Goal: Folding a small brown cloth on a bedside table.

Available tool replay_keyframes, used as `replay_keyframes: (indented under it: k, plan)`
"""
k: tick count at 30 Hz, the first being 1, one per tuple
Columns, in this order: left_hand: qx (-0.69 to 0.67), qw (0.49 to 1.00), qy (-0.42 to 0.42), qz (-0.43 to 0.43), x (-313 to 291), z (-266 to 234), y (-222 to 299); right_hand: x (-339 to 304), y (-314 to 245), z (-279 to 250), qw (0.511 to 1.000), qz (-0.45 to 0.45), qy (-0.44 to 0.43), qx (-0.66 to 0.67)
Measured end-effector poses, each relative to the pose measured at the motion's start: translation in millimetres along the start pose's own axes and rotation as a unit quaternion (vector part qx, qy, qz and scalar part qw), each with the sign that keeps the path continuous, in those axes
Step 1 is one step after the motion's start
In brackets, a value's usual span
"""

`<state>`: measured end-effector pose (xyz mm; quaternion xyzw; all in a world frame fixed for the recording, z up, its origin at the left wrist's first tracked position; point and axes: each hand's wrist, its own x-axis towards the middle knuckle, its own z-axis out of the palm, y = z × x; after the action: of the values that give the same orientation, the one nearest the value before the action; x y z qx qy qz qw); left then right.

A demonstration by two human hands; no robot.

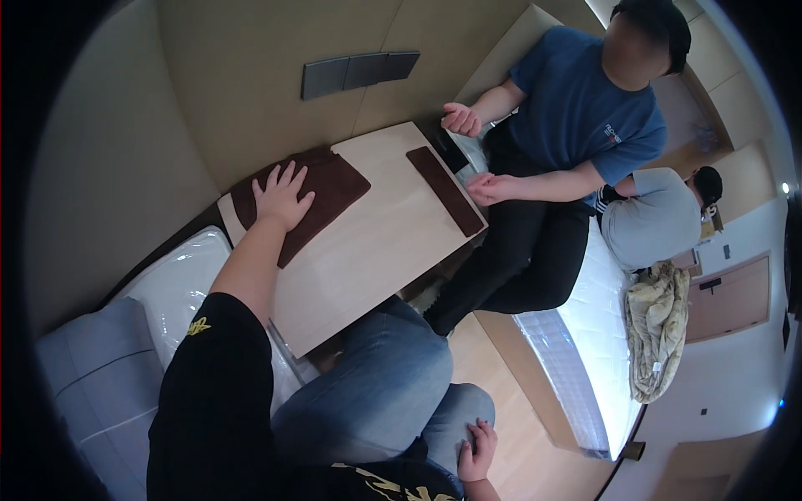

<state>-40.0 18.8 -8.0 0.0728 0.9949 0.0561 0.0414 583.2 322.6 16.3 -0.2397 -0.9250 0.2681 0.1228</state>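
My left hand point(284, 198) lies spread on a dark brown folded cloth point(338, 182), with its fingers apart and pointing toward the wall. The cloth covers the left end of a pale wooden tabletop point(351, 267). Along the table's far right edge lies a narrow brown strip point(445, 191), apart from the cloth. My right hand point(479, 451) rests on the knee of my blue jeans point(368, 376), fingers loosely extended, with nothing seen in it.
Across the table sits a person in a blue shirt point(576, 108), both hands raised near its edge. Another person in grey point(652, 221) sits behind, by a plastic-wrapped mattress point(585, 334) and a crumpled beige blanket point(660, 326). A grey folded bundle point(104, 351) lies at my left.
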Motion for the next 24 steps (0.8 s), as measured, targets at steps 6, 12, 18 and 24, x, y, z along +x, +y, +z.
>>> replay_keyframes:
  k: [6,12,18,24]
  plan:
    - [0.003,0.996,-0.005,-0.084,-57,-9,-11,-5,6,2,1.0,-0.02,-0.003,0.012]
    - [0.017,0.994,0.009,-0.111,-108,-2,-10,-17,11,2,1.0,-0.024,0.013,0.011]
    - [-0.011,0.998,0.05,-0.039,-170,17,1,-25,12,2,0.999,-0.023,0.031,0.008]
    - [-0.04,0.998,0.052,0.001,-237,38,17,-27,14,2,0.999,-0.028,0.039,0.022]
